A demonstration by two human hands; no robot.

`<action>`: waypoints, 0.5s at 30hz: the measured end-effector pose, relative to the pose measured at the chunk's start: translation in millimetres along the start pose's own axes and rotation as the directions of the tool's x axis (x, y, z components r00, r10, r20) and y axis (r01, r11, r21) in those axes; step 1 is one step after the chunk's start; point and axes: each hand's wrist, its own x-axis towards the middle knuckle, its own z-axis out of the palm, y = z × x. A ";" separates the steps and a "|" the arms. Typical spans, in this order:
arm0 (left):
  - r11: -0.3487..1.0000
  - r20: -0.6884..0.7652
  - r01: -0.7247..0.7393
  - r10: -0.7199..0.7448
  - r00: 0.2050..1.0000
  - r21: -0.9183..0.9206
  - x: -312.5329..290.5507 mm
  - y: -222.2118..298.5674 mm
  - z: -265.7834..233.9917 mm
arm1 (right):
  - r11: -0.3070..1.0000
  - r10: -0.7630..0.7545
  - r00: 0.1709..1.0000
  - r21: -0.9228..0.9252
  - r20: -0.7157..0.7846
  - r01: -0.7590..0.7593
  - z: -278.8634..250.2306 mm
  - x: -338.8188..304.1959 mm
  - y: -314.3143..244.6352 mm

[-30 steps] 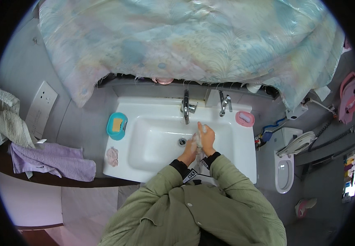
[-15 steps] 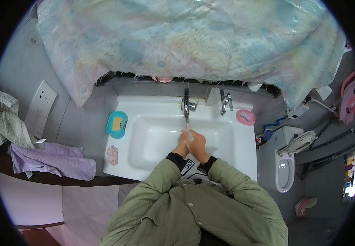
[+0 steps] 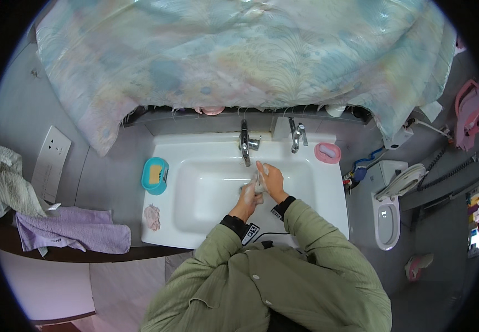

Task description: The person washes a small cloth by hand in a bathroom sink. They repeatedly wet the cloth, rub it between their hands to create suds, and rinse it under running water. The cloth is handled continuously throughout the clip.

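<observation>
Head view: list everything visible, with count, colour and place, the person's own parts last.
Sink: 1, white, centre
Taps: 2, silver, sink's back
Soap dish: 1, turquoise, left rim
Soap: 1, yellow, inside
Second dish: 1, pink, right rim
Second soap: 1, pinkish, inside
Crumpled item: 1, pink, left rim
Sheet: 1, pastel, top
Round item: 1, pink, partly under sheet
Towels: 2+, purple, grey-white, left
Socket panel: 1, white, left
Toilet: 1, white, right
Hoses: 2+, blue, black, right
Plasticware: count unclear, pink, upper right
Whitish material: amount unclear, between hands
Left hand: 1, bare, over sink
Right hand: 1, bare, over sink
Sleeves: 2, green, bottom
</observation>
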 end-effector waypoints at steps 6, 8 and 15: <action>0.966 -0.057 -0.137 0.127 0.990 -0.219 1.1 -3.7 0.8 | 0.987 0.093 0.914 0.081 0.395 -0.135 3.4 19.0 25.1; 0.951 -0.055 -0.236 0.230 0.972 -0.200 7.9 -11.6 -18.7 | 0.981 0.030 0.918 0.165 0.394 -0.103 -0.4 17.3 24.0; 0.941 -0.076 -0.265 0.254 0.964 -0.209 16.0 -28.5 -60.7 | 0.266 0.118 0.847 0.805 0.518 -0.530 -39.3 32.5 13.7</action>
